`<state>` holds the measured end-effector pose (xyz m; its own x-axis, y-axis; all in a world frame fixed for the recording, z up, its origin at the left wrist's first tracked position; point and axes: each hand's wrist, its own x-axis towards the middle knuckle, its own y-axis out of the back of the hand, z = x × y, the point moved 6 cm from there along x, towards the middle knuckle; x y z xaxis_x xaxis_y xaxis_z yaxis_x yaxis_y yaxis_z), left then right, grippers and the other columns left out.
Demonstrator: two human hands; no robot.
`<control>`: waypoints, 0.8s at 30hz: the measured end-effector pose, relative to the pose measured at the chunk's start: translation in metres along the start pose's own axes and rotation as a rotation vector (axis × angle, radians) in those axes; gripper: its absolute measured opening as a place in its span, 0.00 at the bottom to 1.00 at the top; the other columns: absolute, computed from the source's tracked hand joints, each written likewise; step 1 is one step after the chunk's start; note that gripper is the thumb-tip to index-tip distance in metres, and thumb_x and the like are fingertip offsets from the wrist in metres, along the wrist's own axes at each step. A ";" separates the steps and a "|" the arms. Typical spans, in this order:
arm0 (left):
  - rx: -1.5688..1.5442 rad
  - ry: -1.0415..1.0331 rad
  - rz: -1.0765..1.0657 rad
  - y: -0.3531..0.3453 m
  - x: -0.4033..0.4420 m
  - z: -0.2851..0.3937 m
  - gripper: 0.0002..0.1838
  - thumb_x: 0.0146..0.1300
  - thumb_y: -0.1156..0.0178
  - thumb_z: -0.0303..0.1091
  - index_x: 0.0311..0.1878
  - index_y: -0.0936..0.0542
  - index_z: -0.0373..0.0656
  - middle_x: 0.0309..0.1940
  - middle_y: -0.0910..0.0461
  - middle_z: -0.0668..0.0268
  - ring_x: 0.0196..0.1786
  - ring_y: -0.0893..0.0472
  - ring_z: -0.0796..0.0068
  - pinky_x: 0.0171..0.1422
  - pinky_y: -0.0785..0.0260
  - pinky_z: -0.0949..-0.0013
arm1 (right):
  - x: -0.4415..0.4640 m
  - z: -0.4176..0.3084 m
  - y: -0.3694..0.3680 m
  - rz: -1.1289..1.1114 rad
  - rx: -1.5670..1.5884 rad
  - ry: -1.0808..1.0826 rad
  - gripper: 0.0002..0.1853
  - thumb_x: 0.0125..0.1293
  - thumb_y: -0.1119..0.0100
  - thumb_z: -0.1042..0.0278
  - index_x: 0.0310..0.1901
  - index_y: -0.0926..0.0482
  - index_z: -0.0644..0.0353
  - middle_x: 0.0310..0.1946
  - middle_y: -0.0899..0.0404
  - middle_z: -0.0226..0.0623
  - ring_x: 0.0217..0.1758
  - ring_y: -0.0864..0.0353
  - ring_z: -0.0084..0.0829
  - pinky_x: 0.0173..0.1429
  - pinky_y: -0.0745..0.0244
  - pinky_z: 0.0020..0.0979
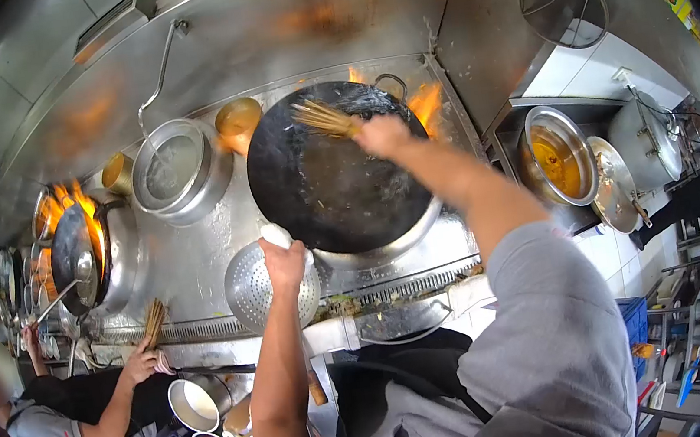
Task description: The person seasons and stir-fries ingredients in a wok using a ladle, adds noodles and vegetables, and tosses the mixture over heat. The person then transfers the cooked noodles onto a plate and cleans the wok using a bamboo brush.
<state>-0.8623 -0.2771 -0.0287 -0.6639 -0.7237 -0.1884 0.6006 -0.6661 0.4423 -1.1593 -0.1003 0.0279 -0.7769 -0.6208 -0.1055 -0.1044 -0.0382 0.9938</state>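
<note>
A large black wok sits over a burner, with flames at its far and right edges and some liquid inside. My right hand is closed around a bamboo wok brush, whose bristles reach over the wok's far inner side. At the wok's near left edge, my left hand is wrapped around a folded white cloth. Whether it also grips the wok through the cloth is hidden. Beneath that hand and forearm lies a perforated metal strainer.
A metal pot stands under a tap, with a brass-coloured bowl nearby. On the left, a co-worker holds a brush and ladle by a flaming wok. A bowl of orange liquid stands on the right.
</note>
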 end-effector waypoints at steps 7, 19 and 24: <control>0.060 -0.049 0.088 0.000 -0.015 0.011 0.34 0.53 0.36 0.32 0.59 0.41 0.31 0.46 0.22 0.33 0.51 0.21 0.34 0.60 0.30 0.50 | -0.132 -0.035 -0.035 -0.227 0.142 0.126 0.27 0.70 0.51 0.44 0.67 0.30 0.45 0.42 0.15 0.48 0.44 0.15 0.51 0.47 0.20 0.50; 0.056 0.051 0.029 0.007 -0.014 0.007 0.34 0.53 0.36 0.33 0.58 0.41 0.28 0.45 0.22 0.32 0.51 0.21 0.35 0.60 0.30 0.51 | -0.032 -0.034 -0.047 -0.022 0.193 -0.058 0.26 0.69 0.49 0.48 0.66 0.31 0.48 0.43 0.17 0.54 0.49 0.17 0.55 0.52 0.22 0.53; 0.056 0.058 0.049 -0.003 -0.016 0.019 0.35 0.53 0.35 0.34 0.59 0.40 0.29 0.46 0.21 0.33 0.52 0.21 0.35 0.61 0.31 0.51 | -0.123 -0.001 -0.038 -0.353 0.079 0.082 0.27 0.69 0.52 0.41 0.65 0.28 0.42 0.48 0.17 0.50 0.51 0.17 0.51 0.54 0.23 0.52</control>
<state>-0.8614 -0.2600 -0.0101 -0.6061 -0.7657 -0.2150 0.6051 -0.6194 0.5002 -1.0595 -0.0231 0.0035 -0.6326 -0.6410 -0.4347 -0.4072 -0.2023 0.8907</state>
